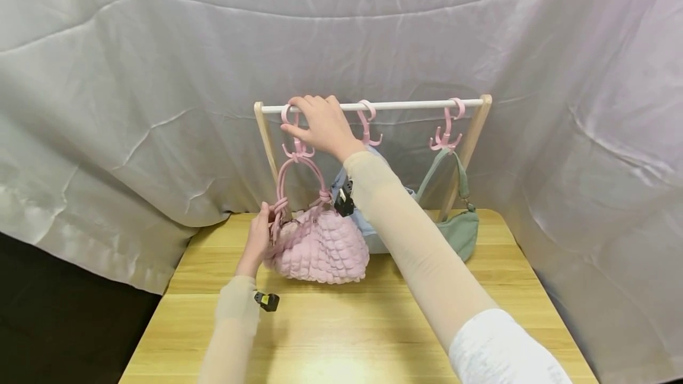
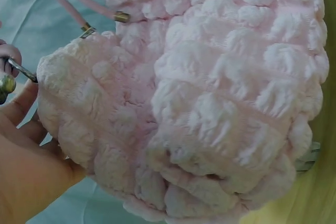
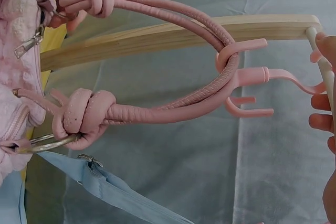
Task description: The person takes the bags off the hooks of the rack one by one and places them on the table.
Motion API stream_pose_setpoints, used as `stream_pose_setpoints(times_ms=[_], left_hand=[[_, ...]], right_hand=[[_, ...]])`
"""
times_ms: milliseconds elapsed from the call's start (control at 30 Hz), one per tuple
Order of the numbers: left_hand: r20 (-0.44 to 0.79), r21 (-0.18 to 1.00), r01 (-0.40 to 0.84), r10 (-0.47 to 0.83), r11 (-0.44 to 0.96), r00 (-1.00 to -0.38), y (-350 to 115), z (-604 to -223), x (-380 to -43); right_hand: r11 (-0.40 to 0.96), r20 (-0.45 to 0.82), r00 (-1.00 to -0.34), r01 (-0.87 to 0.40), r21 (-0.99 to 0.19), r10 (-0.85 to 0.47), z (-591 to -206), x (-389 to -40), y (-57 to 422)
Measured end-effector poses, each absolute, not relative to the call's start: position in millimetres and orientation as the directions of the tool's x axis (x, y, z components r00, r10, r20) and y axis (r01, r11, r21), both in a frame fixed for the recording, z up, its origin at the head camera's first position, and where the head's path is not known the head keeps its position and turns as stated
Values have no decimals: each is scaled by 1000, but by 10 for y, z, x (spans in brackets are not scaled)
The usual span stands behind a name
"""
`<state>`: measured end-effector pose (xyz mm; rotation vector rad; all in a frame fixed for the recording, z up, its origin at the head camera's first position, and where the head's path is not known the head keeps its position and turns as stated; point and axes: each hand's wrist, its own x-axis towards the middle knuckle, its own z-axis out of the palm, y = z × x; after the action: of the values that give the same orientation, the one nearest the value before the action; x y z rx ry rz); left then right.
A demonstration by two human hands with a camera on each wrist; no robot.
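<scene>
I had the table (image 1: 331,326) nearest me and took the pink bag (image 1: 326,249), hanging low over it, as my dial's centre. At 9 o'clock the left hand (image 1: 258,240) lay against the bag's end by a handle knot (image 1: 281,205); whether its fingers pinched anything, I couldn't tell. The handle (image 3: 173,115) was looped on the pink hook (image 3: 253,76) above, so I counted that bag as hung. At 12 o'clock the right hand (image 1: 324,126) had its fingers curled over the white bar (image 1: 411,105), beside that hook. Farther back, at 2 o'clock, the blue bag (image 1: 367,227) seemed hung from the middle hook (image 1: 366,126), though the right arm (image 1: 427,259) hid much of it. At 3 o'clock the green bag (image 1: 460,236) hung from the last hook (image 1: 444,140). I judged the hanging all but done, with only letting go left.
</scene>
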<state>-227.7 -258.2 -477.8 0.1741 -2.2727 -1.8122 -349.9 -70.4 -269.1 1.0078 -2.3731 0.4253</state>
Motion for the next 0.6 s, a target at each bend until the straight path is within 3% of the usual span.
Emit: stream_pose_setpoints(times_ms=[200, 600], left_hand=[[109, 983, 80, -172, 166, -979, -2542, -4543, -2145], [133, 982, 104, -188, 158, -973, -2491, -4222, -1925]], right_hand=[[686, 570, -600, -722, -84, -561, -2693, -3512, -714], [692, 596, -596, -716, -90, -538, -2720, -3537, -717]])
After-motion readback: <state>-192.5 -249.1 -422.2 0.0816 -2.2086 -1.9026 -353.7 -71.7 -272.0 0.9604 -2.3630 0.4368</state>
